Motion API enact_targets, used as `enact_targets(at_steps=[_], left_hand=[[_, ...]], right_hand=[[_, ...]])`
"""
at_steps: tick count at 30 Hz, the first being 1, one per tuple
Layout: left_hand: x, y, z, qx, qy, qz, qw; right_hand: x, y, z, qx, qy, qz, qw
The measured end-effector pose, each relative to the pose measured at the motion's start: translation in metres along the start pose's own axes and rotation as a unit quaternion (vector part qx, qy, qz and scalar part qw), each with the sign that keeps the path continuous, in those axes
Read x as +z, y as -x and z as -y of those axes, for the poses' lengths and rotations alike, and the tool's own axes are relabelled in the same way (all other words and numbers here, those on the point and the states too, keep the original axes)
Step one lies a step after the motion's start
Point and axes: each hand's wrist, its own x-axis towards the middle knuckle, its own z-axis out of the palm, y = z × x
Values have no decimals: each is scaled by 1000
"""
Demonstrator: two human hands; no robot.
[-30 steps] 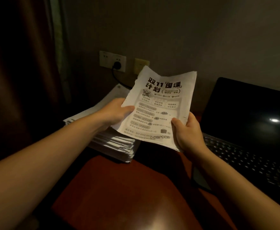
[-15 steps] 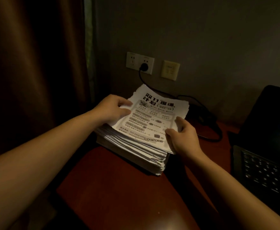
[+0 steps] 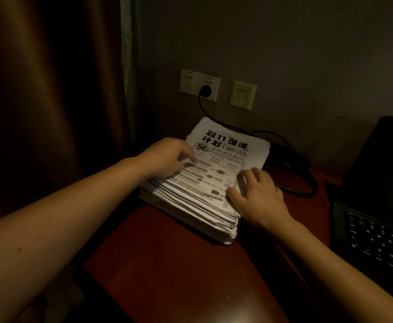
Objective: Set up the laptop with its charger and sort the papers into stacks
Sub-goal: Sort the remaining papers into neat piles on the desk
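Observation:
A thick stack of printed papers (image 3: 216, 169) lies on the dark red table (image 3: 167, 264) against the wall. Its top sheet is a flyer with bold black characters. My left hand (image 3: 169, 157) rests on the stack's left side with its fingertips on the top sheet. My right hand (image 3: 258, 194) lies on the stack's right front corner, fingers spread and fairly straight. The open black laptop (image 3: 372, 229) stands at the right edge, screen dark. Its black charger cable (image 3: 302, 180) runs from a plug in the wall socket (image 3: 200, 85) behind the stack to the table.
A brown curtain (image 3: 50, 113) hangs at the left, close to the table's left edge. A second beige wall plate (image 3: 242, 95) sits right of the socket. Bare table surface lies in front of the stack.
Both hands lowered the flyer bundle onto the stack and let go of it; they now rest on top. The view shifted left, so less of the laptop shows.

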Motion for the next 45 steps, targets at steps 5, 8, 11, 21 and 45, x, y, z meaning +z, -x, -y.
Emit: enact_targets(at_steps=[5, 8, 11, 21, 45], left_hand=[[5, 3, -31, -20, -84, 69, 994], [11, 4, -55, -45, -150, 75, 985], [20, 5, -83, -26, -161, 60, 985], [71, -13, -246, 141, -151, 49, 977], [285, 53, -659, 366, -49, 243, 897]], right_hand=[[-13, -9, -13, -13, -15, 75, 997], [-24, -10, -22, -25, 18, 97, 995], [-43, -5, -41, -23, 74, 64, 995], [-115, 87, -181, 98, 170, 23, 980], [-161, 419, -495, 502, 90, -37, 859]])
